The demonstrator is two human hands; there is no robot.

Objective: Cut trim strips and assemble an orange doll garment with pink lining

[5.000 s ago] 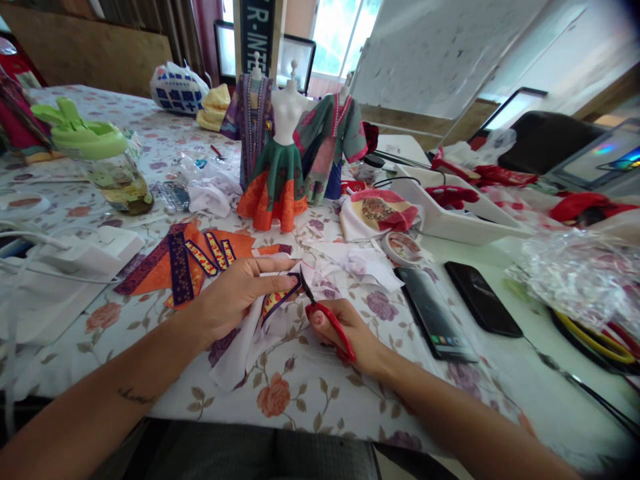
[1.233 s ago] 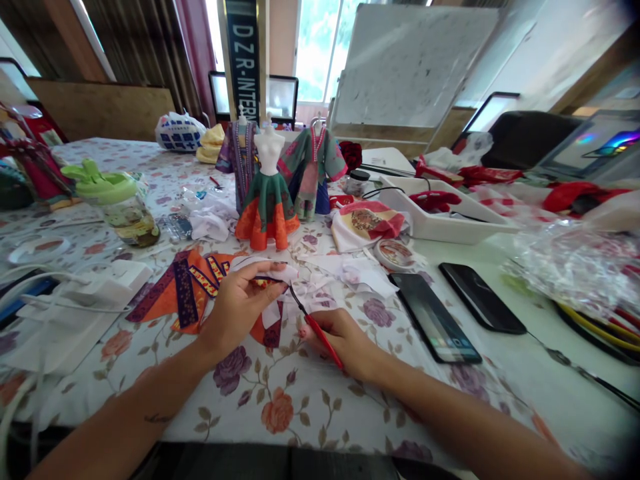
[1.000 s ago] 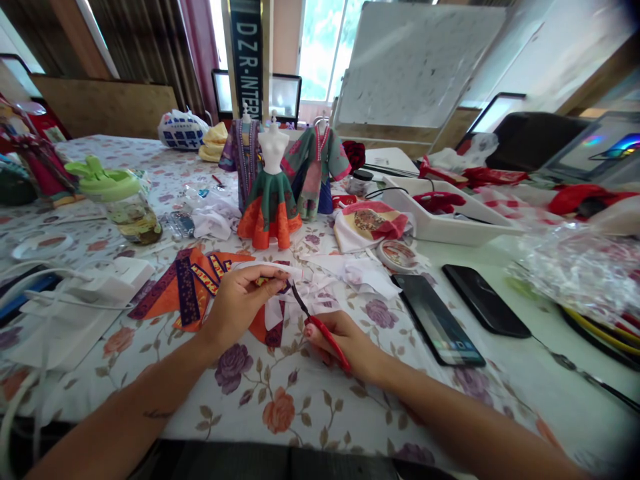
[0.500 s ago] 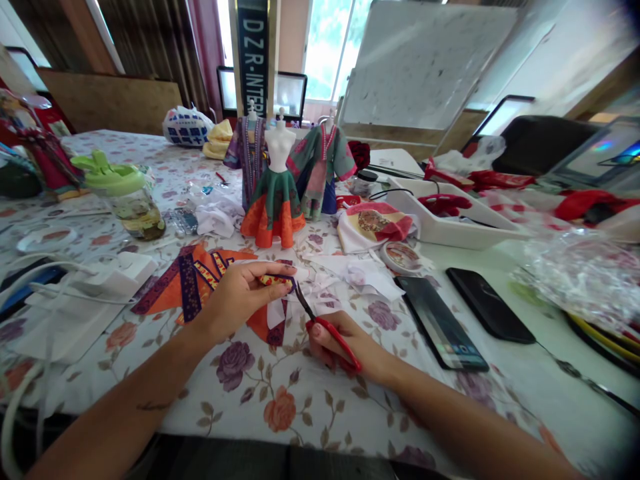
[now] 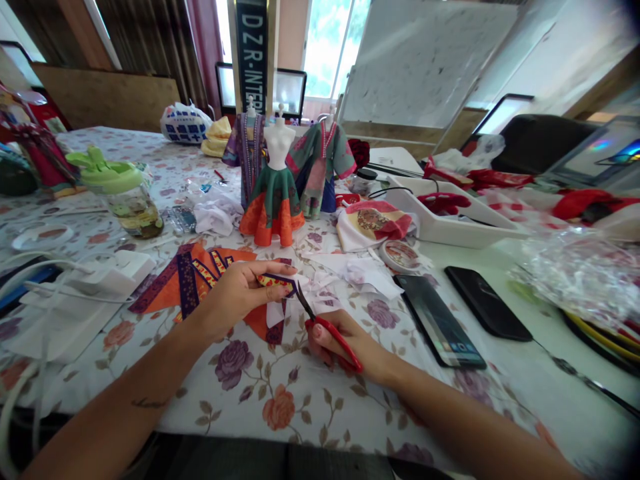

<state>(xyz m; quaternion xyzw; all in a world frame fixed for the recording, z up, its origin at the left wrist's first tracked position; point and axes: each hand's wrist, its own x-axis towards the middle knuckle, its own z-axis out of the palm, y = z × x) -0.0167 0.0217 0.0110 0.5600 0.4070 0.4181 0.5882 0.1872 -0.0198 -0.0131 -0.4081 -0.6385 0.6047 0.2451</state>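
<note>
My left hand [image 5: 239,291] pinches a small yellow patterned fabric piece [image 5: 276,284] with a dark purple edge. In my right hand [image 5: 345,341] is a pair of red-handled scissors [image 5: 338,339], their dark blades pointing up at the tip of that piece. Whether the blades touch it I cannot tell. Under and beside my left hand lie orange fabric pieces [image 5: 163,293] with purple bands and yellow strips. White scraps [image 5: 320,297] are spread just beyond the blades. Behind them a small mannequin [image 5: 279,143] wears a green and orange skirt [image 5: 273,207].
Two more dressed mannequins stand behind. At left are a green-lidded jar [image 5: 125,200] and a white power strip [image 5: 100,293] with cables. To the right lie two phones, one the nearer phone [image 5: 443,323], a tape roll [image 5: 400,255], a white tray [image 5: 465,230] and crumpled clear plastic [image 5: 575,280].
Both hands stay nearly in place. The fabric piece has turned slightly, showing more of its pointed purple end beside the scissor blades. The whole view has shifted a little.
</note>
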